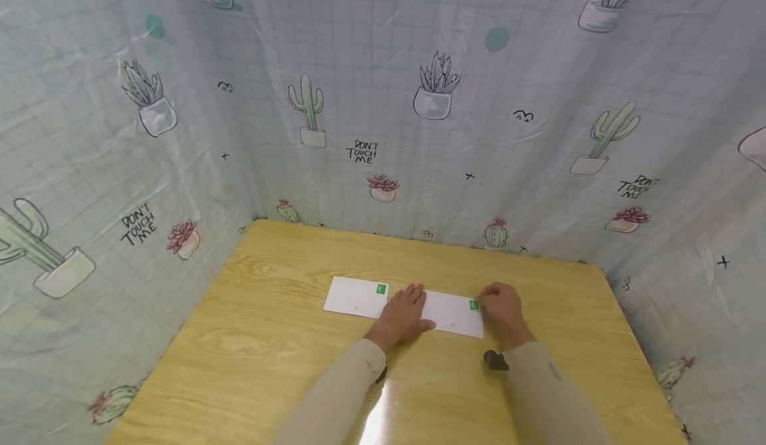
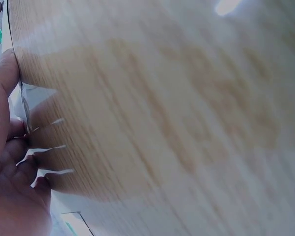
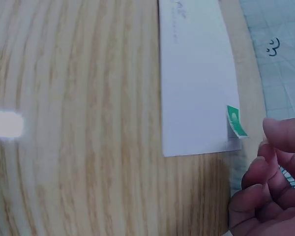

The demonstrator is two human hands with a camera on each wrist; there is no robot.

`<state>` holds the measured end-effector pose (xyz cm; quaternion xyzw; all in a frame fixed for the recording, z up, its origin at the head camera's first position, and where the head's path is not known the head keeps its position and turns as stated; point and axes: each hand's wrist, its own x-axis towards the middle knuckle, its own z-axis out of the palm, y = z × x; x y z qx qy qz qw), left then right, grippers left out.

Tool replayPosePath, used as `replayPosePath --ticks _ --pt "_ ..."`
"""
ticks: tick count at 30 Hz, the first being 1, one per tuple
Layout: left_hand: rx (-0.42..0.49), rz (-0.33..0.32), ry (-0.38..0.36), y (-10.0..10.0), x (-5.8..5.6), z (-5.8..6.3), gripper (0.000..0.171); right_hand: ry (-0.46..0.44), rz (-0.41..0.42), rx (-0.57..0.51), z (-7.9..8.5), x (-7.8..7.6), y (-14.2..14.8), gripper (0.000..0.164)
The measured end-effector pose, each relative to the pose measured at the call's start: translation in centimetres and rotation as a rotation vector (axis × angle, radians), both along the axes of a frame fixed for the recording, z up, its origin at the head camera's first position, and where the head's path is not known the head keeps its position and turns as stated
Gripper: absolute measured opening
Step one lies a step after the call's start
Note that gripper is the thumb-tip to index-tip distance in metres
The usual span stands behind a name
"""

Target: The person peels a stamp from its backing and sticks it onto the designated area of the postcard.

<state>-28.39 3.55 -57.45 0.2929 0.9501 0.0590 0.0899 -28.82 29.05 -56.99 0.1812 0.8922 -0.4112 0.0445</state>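
Two white envelopes lie side by side on the wooden table in the head view. The left envelope (image 1: pixel 353 296) has a green stamp (image 1: pixel 381 289) in its upper right corner. My left hand (image 1: pixel 402 315) rests with extended fingers on the left end of the right envelope (image 1: pixel 451 313). Beside that envelope's upper right corner is my right hand (image 1: pixel 504 306), fingers curled. The right wrist view shows another green stamp (image 3: pixel 235 122) there, bent up from the paper. In that view a gap separates the stamp from my thumb and forefinger, and I see nothing between them.
The yellow wood-grain table (image 1: pixel 257 358) reaches back to a curtain (image 1: pixel 383 99) printed with cacti, which also hangs along both sides. A dark object (image 1: pixel 495 360) is at the right sleeve's cuff. Glare (image 1: pixel 374 418) shows near the table's front.
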Motion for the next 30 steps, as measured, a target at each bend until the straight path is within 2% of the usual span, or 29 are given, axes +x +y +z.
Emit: replayPosePath --ticks 3,5,12,15,23,30 --pt "0.0 0.0 0.002 0.0 -0.1 0.1 0.078 0.033 -0.007 -0.072 0.0 0.2 0.0 0.016" --pt "0.004 0.001 0.002 0.1 -0.1 0.1 0.077 0.042 0.014 -0.078 0.2 0.3 -0.2 0.015" --pt "-0.011 0.004 0.001 0.3 0.0 0.1 0.078 0.068 0.067 0.035 0.1 0.8 -0.6 0.011" --pt "-0.01 0.011 -0.009 0.3 0.0 0.1 0.078 0.078 0.074 0.05 -0.2 0.8 -0.5 0.01" --pt "0.013 0.01 -0.014 0.3 0.0 0.0 0.078 0.06 0.053 0.017 -0.6 0.9 0.4 0.008" --pt "0.016 0.004 -0.009 0.1 -0.1 -0.3 0.079 0.053 0.019 -0.037 -0.5 1.4 0.3 0.014"
